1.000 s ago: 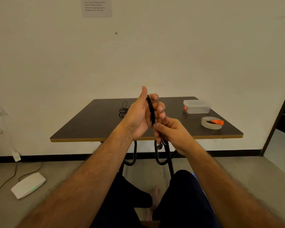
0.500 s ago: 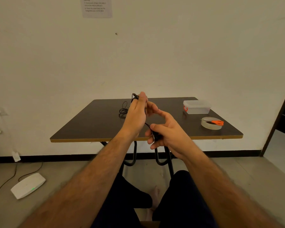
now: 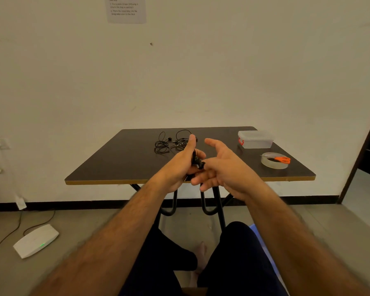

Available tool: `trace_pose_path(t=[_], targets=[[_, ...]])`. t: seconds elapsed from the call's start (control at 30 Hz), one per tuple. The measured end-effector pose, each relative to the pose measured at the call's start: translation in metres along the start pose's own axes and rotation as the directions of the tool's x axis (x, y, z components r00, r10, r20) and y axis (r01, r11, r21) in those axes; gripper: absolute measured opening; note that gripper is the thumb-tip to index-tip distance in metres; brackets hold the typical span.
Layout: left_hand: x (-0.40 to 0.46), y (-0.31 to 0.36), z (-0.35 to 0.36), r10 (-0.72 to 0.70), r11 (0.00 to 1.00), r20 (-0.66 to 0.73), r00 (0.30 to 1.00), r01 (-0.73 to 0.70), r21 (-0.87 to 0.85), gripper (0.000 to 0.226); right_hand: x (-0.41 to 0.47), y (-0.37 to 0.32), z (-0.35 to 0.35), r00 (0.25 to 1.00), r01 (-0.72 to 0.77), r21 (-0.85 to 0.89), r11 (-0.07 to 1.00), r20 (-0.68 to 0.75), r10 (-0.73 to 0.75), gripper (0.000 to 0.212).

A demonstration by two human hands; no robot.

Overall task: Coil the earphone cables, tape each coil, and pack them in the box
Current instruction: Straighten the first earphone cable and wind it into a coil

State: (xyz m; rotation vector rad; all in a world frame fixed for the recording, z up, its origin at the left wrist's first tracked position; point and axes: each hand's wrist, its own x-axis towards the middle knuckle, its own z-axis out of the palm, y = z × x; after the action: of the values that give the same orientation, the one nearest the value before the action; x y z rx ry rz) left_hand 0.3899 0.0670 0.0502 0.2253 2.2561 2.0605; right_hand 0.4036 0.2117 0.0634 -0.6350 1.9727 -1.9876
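My left hand (image 3: pixel 179 165) grips a small black bundle of earphone cable (image 3: pixel 196 162) above the table's front edge, thumb pointing up. My right hand (image 3: pixel 224 167) is beside it, fingers spread and relaxed, its fingertips close to the bundle; whether they touch it I cannot tell. More black earphone cables (image 3: pixel 171 142) lie loose and tangled on the dark table (image 3: pixel 120 165), beyond my hands. A clear plastic box (image 3: pixel 255 139) with a lid and a red clasp stands at the back right. A roll of clear tape (image 3: pixel 273 163) lies near the right edge.
Orange-handled scissors (image 3: pixel 281 159) rest on top of the tape roll. A white device (image 3: pixel 35 240) with a green light and its cord lies on the floor at the left. My legs are below the table's front edge. A sheet of paper (image 3: pixel 126 9) hangs on the wall.
My left hand has dropped lower with the cable gathered into a tighter bundle. My right hand has let go of the cable and opened its fingers.
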Motion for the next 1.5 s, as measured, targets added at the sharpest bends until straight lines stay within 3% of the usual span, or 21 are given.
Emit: trace_pose_path(t=[0.07, 0.2, 0.33, 0.5, 0.6, 0.67, 0.8, 0.97, 1.07, 1.33, 1.5], targets=[[-0.002, -0.002, 0.001, -0.009, 1.0, 0.061, 0.998, 0.008, 0.022, 0.073, 0.001, 0.002, -0.001, 0.999, 0.048, -0.162, 0.986, -0.005, -0.049, 0.07], [0.0, -0.01, -0.001, -0.076, 0.991, 0.196, 0.978, 0.096, -0.097, 0.079, -0.001, 0.001, -0.005, 0.985, 0.158, -0.465, 0.871, 0.012, -0.172, 0.036], [0.003, -0.014, -0.006, -0.131, 0.958, 0.317, 0.939, 0.201, -0.202, 0.081, 0.002, -0.002, -0.015, 0.948, 0.221, -0.577, 0.786, -0.062, -0.312, 0.021], [0.004, -0.015, -0.011, -0.09, 0.893, 0.504, 0.859, 0.293, -0.341, 0.076, 0.011, 0.004, -0.027, 0.902, 0.261, -0.505, 0.823, -0.176, -0.394, 0.009], [0.004, -0.014, -0.013, -0.005, 0.856, 0.647, 0.763, 0.338, -0.392, 0.073, 0.015, 0.011, -0.031, 0.98, 0.173, -0.316, 0.933, -0.038, -0.195, 0.02], [0.004, -0.013, -0.014, 0.025, 0.84, 0.703, 0.711, 0.367, -0.4, 0.072, 0.016, 0.019, -0.031, 0.992, 0.116, -0.18, 0.977, 0.077, -0.103, 0.025], [0.005, -0.015, -0.019, 0.035, 0.811, 0.733, 0.679, 0.409, -0.418, 0.072, 0.017, 0.029, -0.031, 0.983, 0.14, -0.064, 0.988, 0.131, -0.13, 0.027], [0.009, -0.023, -0.024, -0.01, 0.82, 0.715, 0.7, 0.415, -0.394, 0.074, 0.021, 0.034, -0.029, 0.991, 0.114, -0.089, 0.989, 0.079, -0.107, 0.018], [0.009, -0.024, -0.026, -0.055, 0.836, 0.645, 0.763, 0.389, -0.388, 0.075, 0.024, 0.041, -0.025, 0.993, 0.115, -0.068, 0.991, 0.03, -0.113, 0.016], [0.007, -0.017, -0.021, -0.272, 0.896, 0.269, 0.924, 0.346, -0.28, 0.072, 0.035, 0.059, -0.016, 0.98, 0.13, -0.129, 0.983, -0.134, -0.147, 0.014], [0.014, -0.017, -0.014, -0.199, 0.973, -0.087, 0.976, 0.186, -0.134, 0.066, 0.042, 0.068, -0.01, 0.953, 0.164, -0.207, 0.964, -0.217, -0.209, 0.016]])
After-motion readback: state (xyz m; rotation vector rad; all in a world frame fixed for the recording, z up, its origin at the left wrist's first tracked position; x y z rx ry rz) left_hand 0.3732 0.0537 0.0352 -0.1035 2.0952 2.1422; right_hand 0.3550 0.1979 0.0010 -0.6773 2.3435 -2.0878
